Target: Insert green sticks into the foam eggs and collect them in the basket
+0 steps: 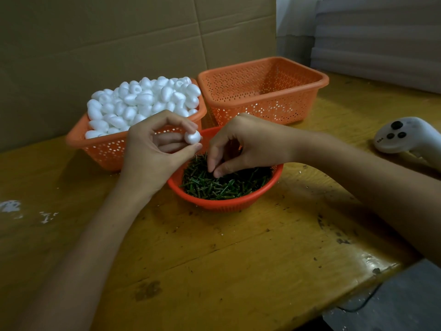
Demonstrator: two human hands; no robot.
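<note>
Stands at the stick-picking step, judging by the layout. Pinches one foam egg (192, 136) between thumb and fingertips of the left hand (152, 149), just above the far-left rim of the round red bowl (214, 206). Dips the right hand (243, 142) into the green sticks (224, 185) heaped in that bowl, thumb and forefinger drawn together at the pile; cannot tell whether a stick is caught between them. Calls next, probably, for lifting a single stick free of the tangle, turning its end toward the egg and pushing it in straight, gently enough not to crumble the foam. Keeps the spare eggs (143, 99) piled high in the left orange basket (100, 149), just behind the bowl. Shows no finished egg in the right orange basket (250, 108), so seems early in the task. Offers a short, open path from bowl to that basket, over its near wall. Leaves bare desk (214, 259) in front, a white controller (405, 137) well to the right near the desk's edge, and foam crumbs (10, 206) at far left.
</note>
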